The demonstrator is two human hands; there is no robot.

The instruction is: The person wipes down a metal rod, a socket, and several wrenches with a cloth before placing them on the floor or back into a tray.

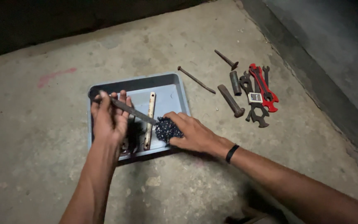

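Over a grey tray [178,89] on the concrete floor [42,166], toward its far right corner. Left hand [109,118] with fingers wrapped tight round the handle end of a thin dark file [130,109]; long axis slanting from upper left down to lower right, tip touching the bunched chain [168,129]. Right hand [192,132] nearer the chain, fingers curled over it, pinning it at the tray's right edge. Pale bar [149,120] lying lengthwise in the tray between both hands. Wrenches [258,97] and rusty punches [231,100] well apart, off right.
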